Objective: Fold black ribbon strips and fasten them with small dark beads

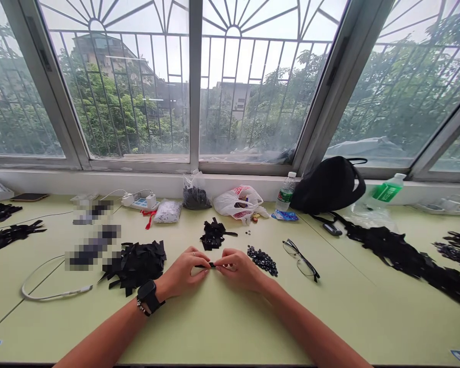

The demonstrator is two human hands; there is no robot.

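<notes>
Between my two hands, a short black strap piece (204,266) is pinched low over the table. My left hand (182,273), with a ring and a black watch at the wrist, grips its left end. The fingertips of my right hand (235,268) close on the other end; fine detail there is hidden by the fingers. A large heap of cut black straps (136,263) lies left of my left hand. Just beyond both hands sits a smaller pile of black strap pieces (213,234). Small black rings or buckles (262,259) are heaped right of my right hand.
Eyeglasses (302,259) lie to the right. A white cable (57,295) curls at left. Along the window stand a bag of black parts (196,194), a white plastic bag (238,202), a bottle (287,190) and a black backpack (325,186). More black straps (406,258) stretch along the right.
</notes>
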